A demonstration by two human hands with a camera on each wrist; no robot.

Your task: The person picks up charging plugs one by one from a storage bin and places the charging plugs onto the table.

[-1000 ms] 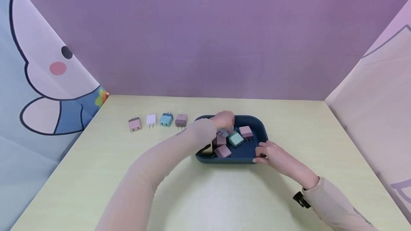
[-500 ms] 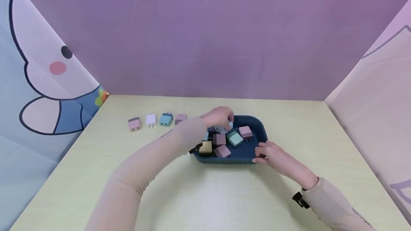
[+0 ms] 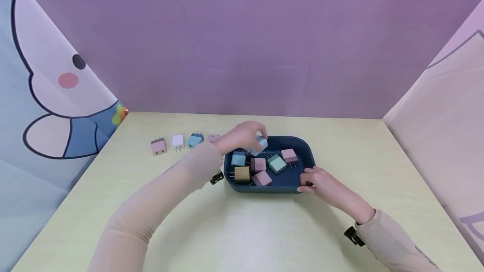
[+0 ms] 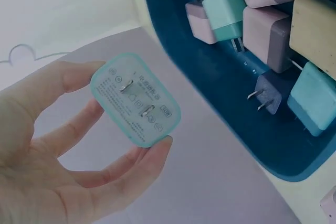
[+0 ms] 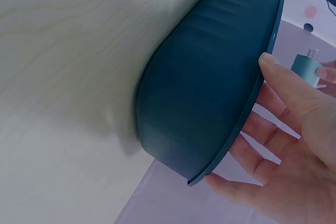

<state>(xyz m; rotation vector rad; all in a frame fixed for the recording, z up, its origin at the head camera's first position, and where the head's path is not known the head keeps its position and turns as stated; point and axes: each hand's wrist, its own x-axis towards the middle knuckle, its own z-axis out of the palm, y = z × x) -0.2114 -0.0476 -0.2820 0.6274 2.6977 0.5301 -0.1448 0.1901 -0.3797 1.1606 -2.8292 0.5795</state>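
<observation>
My left hand (image 3: 242, 136) is raised over the back left of the dark blue tray (image 3: 287, 181). Between thumb and fingers it pinches a light blue charger plug (image 4: 135, 100), whose printed face and two prongs show in the left wrist view. In the tray lie a blue charger (image 3: 238, 158), a tan one (image 3: 242, 174), a green one (image 3: 277, 163) and several pink or purple ones, such as the pink charger (image 3: 289, 156). My right hand (image 3: 321, 181) grips the tray's right rim, with the thumb at the outer edge in the right wrist view (image 5: 210, 72).
Left of the tray, on the pale table (image 3: 242, 230), stands a row: a pink charger (image 3: 159, 147), a white charger (image 3: 178, 142), a blue charger (image 3: 195, 140) and a purple one (image 3: 213, 137), partly hidden by my left hand. A purple backdrop (image 3: 242, 53) rises behind.
My left hand has risen from inside the tray and moved left, bringing the light blue charger up with it. The right hand stays at the rim.
</observation>
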